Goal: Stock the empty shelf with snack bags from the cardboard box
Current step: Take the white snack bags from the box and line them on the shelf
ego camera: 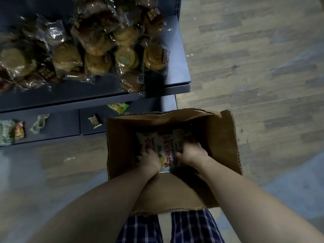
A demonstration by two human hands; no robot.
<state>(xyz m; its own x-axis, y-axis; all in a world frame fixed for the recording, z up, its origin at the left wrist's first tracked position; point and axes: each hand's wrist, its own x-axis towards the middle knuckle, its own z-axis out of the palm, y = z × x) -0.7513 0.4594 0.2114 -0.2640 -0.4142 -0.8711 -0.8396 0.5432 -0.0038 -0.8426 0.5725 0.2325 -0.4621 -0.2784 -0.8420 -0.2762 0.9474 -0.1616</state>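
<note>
An open cardboard box (222, 137) stands on the floor in front of me. At its bottom lie white snack bags (166, 146) with red print. Both my hands reach down into the box. My left hand (150, 161) grips the left side of the bags, fingers curled over them. My right hand (191, 152) grips their right side. The low dark shelf (63, 125) to the left of the box holds a few small snack bags (95, 121), one green bag (119, 106) near the box.
An upper dark shelf (177, 55) at top left is piled with bread buns in clear wrappers (98, 41). Wood-pattern floor (263, 58) stretches to the right and left of the box. My plaid shorts (191, 227) show at the bottom.
</note>
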